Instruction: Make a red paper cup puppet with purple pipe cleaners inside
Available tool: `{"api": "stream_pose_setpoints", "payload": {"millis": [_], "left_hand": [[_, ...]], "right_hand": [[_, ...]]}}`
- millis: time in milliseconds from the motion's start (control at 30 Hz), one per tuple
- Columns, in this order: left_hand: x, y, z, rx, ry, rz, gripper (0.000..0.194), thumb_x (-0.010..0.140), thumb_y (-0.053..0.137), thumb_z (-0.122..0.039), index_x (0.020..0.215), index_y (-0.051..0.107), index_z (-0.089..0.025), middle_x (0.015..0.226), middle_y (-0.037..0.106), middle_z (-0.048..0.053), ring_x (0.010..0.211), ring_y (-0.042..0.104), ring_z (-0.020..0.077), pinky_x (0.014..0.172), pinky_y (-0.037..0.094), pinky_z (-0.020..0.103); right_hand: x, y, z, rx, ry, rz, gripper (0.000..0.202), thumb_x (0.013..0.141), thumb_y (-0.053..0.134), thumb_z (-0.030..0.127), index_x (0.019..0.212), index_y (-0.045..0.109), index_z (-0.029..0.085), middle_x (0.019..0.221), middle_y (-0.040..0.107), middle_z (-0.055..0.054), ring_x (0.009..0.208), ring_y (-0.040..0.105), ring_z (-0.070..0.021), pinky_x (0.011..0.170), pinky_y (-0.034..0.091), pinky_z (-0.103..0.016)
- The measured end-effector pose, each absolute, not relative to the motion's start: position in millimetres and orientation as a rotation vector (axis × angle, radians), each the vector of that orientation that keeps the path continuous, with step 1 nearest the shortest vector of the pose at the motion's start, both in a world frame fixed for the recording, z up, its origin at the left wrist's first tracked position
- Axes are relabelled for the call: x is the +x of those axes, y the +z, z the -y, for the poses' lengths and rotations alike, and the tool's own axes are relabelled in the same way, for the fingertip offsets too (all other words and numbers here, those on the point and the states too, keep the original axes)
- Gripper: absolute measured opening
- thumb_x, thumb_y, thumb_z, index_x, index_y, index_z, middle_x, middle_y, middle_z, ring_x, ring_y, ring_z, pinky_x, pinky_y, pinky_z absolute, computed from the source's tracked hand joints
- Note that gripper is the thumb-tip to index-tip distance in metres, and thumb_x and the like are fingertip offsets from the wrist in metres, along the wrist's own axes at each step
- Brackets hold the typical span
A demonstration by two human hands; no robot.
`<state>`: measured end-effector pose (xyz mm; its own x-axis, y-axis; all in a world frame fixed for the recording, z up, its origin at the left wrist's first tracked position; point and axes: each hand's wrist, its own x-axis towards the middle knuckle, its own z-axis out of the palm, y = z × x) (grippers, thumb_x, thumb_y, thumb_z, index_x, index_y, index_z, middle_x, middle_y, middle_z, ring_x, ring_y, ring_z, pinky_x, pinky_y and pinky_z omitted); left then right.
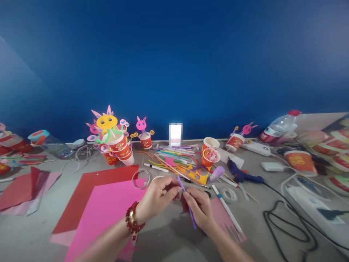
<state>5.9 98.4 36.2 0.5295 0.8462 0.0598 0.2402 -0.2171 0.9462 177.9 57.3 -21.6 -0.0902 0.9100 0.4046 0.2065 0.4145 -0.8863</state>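
My left hand (159, 196), with a red beaded bracelet (133, 220) at its wrist, pinches near the upper end of a slim purple straw (193, 218). Lower down the same straw, the fingers of my right hand (200, 207) are closed round it. It slants between both hands, its lower end sticking out below the right one. Under the hands lies part of a dark red piece, mostly hidden. Left of them are a pink paper sheet (106, 211) and a red sheet (73, 203). A roll of clear tape (141, 179) sits just beyond my left hand.
Coloured straws (174, 154) and a yellow cut-out scrap (197, 175) lie ahead. Decorated paper cups (117, 142) stand at the back left. At right are a blue glue gun (242, 174), its black cable (289, 233), a white marker (227, 209) and a bottle (280, 125).
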Motion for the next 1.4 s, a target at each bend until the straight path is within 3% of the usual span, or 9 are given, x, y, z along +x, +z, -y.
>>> {"api": "stream_pose_setpoints", "payload": {"millis": [333,567,767,867,1000,1200,1400], "left_hand": [[10,38,-94,2.066,0.826,-1.021,0.021,0.097,0.052,-0.026,0.081,0.065,-0.02,0.075,0.07,0.001,0.072,0.061,0.0151,0.07,0.044,0.025],[8,30,-94,2.191,0.818,-1.122,0.015,0.09,0.054,-0.02,0.076,0.06,-0.02,0.067,0.063,0.001,0.066,0.057,0.0165,0.065,0.04,0.027],[9,26,-97,1.999,0.827,-1.051,0.018,0.094,0.05,-0.024,0.081,0.062,-0.019,0.069,0.061,0.0,0.065,0.055,0.0146,0.061,0.039,0.025],[10,23,-99,1.735,0.779,-0.947,0.02,0.097,0.051,-0.032,0.092,0.064,-0.018,0.074,0.062,0.001,0.065,0.056,0.0136,0.055,0.04,0.022],[11,18,-101,1.542,0.804,-0.869,0.025,0.095,0.056,-0.038,0.085,0.061,-0.016,0.071,0.058,0.0,0.063,0.052,0.0112,0.056,0.04,0.02],[11,19,-104,1.297,0.923,-0.832,0.026,0.093,0.059,-0.039,0.082,0.055,-0.017,0.062,0.052,-0.004,0.054,0.043,0.0079,0.051,0.034,0.019],[11,15,-103,1.281,0.903,-0.751,0.028,0.09,0.064,-0.044,0.086,0.055,-0.017,0.069,0.052,-0.003,0.055,0.044,0.0077,0.05,0.035,0.019]], "right_hand": [[178,-17,-61,-1.055,0.497,1.732,0.035,0.099,0.043,0.02,0.064,0.043,0.022,0.055,0.047,0.004,0.05,0.046,-0.0119,0.054,0.03,-0.025],[178,-17,-61,-1.081,0.387,1.866,0.032,0.094,0.046,0.017,0.063,0.039,0.023,0.054,0.044,0.003,0.05,0.04,-0.0138,0.054,0.024,-0.028],[178,-22,-59,-1.107,0.764,1.657,0.042,0.102,0.041,0.03,0.061,0.05,0.021,0.055,0.054,0.001,0.051,0.051,-0.0128,0.054,0.035,-0.025],[177,-25,-60,-1.091,1.023,1.469,0.049,0.103,0.043,0.042,0.06,0.053,0.02,0.053,0.056,0.001,0.046,0.049,-0.0112,0.048,0.036,-0.023],[175,-27,-63,-1.043,1.246,1.36,0.051,0.099,0.047,0.055,0.064,0.056,0.019,0.051,0.057,0.001,0.043,0.047,-0.01,0.043,0.035,-0.021],[174,-25,-64,-1.009,1.318,1.416,0.052,0.097,0.048,0.061,0.068,0.056,0.018,0.054,0.058,0.001,0.044,0.046,-0.0089,0.043,0.034,-0.02],[169,-28,-64,-0.986,1.305,1.444,0.05,0.098,0.046,0.062,0.074,0.055,0.019,0.053,0.059,0.002,0.042,0.046,-0.0087,0.044,0.036,-0.02]]}}
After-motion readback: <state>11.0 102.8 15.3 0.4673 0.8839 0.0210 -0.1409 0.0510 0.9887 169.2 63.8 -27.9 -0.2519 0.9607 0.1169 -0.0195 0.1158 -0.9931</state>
